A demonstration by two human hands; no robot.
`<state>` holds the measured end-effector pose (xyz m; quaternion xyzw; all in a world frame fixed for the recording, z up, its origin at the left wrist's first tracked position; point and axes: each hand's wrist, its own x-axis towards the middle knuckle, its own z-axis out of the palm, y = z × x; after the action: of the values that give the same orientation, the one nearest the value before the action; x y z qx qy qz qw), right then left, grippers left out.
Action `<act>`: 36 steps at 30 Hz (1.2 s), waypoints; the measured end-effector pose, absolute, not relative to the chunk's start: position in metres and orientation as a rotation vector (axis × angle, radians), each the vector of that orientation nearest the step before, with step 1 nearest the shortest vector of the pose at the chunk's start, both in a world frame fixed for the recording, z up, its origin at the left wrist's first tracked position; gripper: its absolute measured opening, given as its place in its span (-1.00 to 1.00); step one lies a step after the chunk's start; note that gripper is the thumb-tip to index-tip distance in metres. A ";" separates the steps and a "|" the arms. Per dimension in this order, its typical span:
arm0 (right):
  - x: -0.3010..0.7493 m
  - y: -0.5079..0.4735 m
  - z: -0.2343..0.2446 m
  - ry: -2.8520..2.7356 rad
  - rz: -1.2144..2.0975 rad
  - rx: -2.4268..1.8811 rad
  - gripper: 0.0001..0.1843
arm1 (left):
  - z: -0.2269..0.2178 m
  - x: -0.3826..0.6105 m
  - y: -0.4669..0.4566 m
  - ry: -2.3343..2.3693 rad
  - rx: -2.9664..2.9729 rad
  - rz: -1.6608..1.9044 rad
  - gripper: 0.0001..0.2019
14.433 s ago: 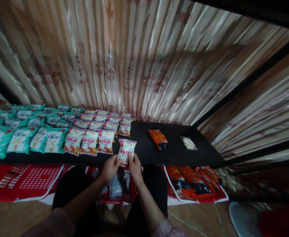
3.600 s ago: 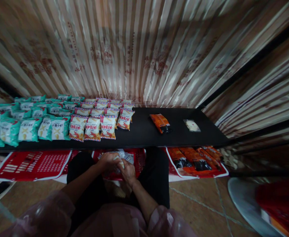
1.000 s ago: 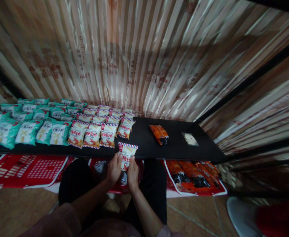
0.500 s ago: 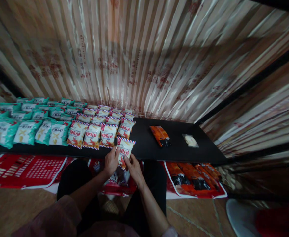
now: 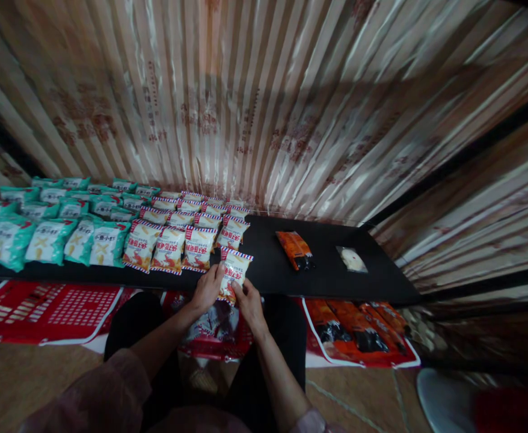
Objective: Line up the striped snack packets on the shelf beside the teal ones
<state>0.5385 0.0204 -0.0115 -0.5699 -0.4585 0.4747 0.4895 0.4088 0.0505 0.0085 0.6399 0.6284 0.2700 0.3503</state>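
Between my two hands is a white and orange snack bag [image 5: 233, 272] with striped ends, held upright at the front edge of the black shelf [image 5: 264, 264]. My left hand [image 5: 210, 286] grips its left side, and my right hand [image 5: 248, 304] pinches its lower right with the thumb in front. Just behind and to the left stand rows of matching snack bags [image 5: 199, 245], the closest one [image 5: 232, 231] right behind the held bag. Farther left are several rows of teal snack bags [image 5: 108, 243].
An orange and black packet [image 5: 294, 249] and a small clear packet with white contents [image 5: 351, 259] lie on the shelf's right part. Below are red baskets: a left one [image 5: 83, 307], a middle one [image 5: 219, 349] with bags, and a right one [image 5: 331, 355] with orange packets.
Both hands have moved slightly right and up with the snack bag, bringing it nearer the end of the front row. The bags on the shelf stay as they were.
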 end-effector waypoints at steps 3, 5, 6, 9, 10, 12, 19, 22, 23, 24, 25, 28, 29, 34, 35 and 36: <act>0.539 0.023 -0.009 -1.130 1.116 -1.410 -0.59 | 0.007 0.410 0.051 1.635 1.691 0.704 -0.67; 0.542 0.025 -0.009 -1.141 1.063 -1.444 -0.57 | 0.004 0.411 0.051 1.655 1.721 0.702 -0.67; 0.544 0.027 -0.010 -1.140 1.035 -1.463 -0.56 | 0.002 0.412 0.050 1.664 1.738 0.717 -0.67; 0.549 0.033 -0.014 -1.123 0.963 -1.508 -0.53 | -0.006 0.417 0.046 1.680 1.808 0.850 -0.66; 0.550 0.035 -0.015 -1.115 0.946 -1.513 -0.53 | -0.009 0.419 0.044 1.681 1.842 0.908 -0.66; 0.551 0.041 -0.017 -1.099 0.921 -1.518 -0.52 | -0.018 0.422 0.038 1.675 1.928 1.010 -0.64; 0.546 0.062 -0.023 -1.162 0.836 -1.519 -0.52 | -0.039 0.425 0.019 1.589 2.193 1.031 -0.47; 0.545 0.070 -0.029 -1.238 0.732 -1.533 -0.53 | -0.038 0.423 0.018 1.558 2.276 1.003 -0.46; 0.544 0.073 -0.031 -1.255 0.717 -1.534 -0.53 | -0.038 0.422 0.019 1.544 2.301 0.994 -0.45; 0.544 0.075 -0.032 -1.265 0.715 -1.531 -0.53 | -0.037 0.422 0.020 1.534 2.320 0.987 -0.44; 0.543 0.077 -0.033 -1.269 0.725 -1.526 -0.53 | -0.037 0.421 0.021 1.528 2.335 0.982 -0.43; 0.539 0.081 -0.032 -1.251 0.788 -1.495 -0.50 | -0.036 0.418 0.023 1.524 2.362 0.976 -0.41; 0.538 0.082 -0.031 -1.232 0.812 -1.481 -0.49 | -0.036 0.417 0.023 1.518 2.370 0.977 -0.40; 0.533 0.084 -0.025 -1.106 0.895 -1.466 -0.45 | -0.037 0.413 0.024 1.493 2.390 0.971 -0.39; 0.532 0.084 -0.025 -1.096 0.895 -1.469 -0.45 | -0.037 0.413 0.024 1.492 2.392 0.970 -0.39; 0.532 0.084 -0.025 -1.095 0.894 -1.467 -0.45 | -0.038 0.412 0.024 1.491 2.396 0.970 -0.39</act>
<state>0.5322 0.0842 -0.0251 -0.6132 -0.4574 0.3736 0.5245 0.4121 0.0241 -0.0378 0.8004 0.4982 0.3240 0.0787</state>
